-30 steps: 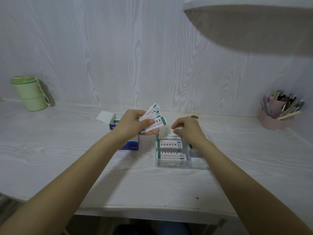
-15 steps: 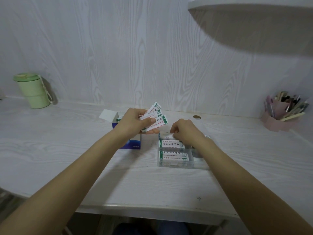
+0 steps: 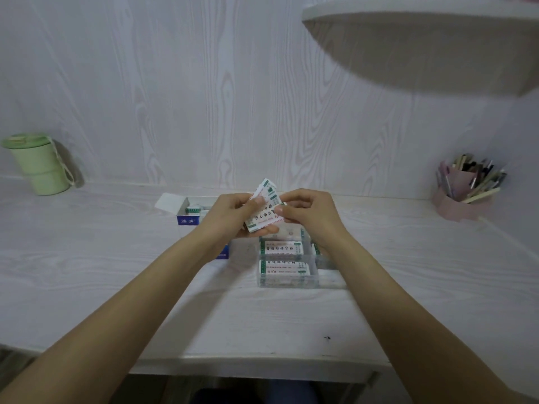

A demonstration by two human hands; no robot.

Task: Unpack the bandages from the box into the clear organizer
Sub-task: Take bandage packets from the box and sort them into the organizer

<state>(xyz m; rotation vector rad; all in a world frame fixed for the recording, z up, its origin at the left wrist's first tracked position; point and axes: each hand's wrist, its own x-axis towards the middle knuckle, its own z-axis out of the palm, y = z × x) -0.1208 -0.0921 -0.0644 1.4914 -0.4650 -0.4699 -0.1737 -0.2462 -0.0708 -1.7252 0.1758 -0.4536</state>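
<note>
L hand (image 3: 233, 212) grips a fanned stack of bandage strips (image 3: 264, 212), thumb on top, fingers curled underneath. R hand (image 3: 310, 212) pinches the stack's right edge w/ thumb + fingertips. Both hands are held up in the air just behind the clear organizer (image 3: 287, 282), stack tilted.

Organizer sits on the white desk (image 3: 116, 281) and already holds bandages: two wrapped strips (image 3: 283, 258) lie flat, one behind the other, in its left compartments, printed side up. More are partly visible further back and right under the R wrist; can't tell the count.

Bandage box (image 3: 189, 212) sits left of and slightly behind the organizer, flap open, a few strips visible inside; L wrist covers its near part.

Green lidded cup (image 3: 36, 164) far left of the organizer by the wall. Pink pen holder (image 3: 463, 193) far right. Shelf (image 3: 423, 33) above right.
</note>
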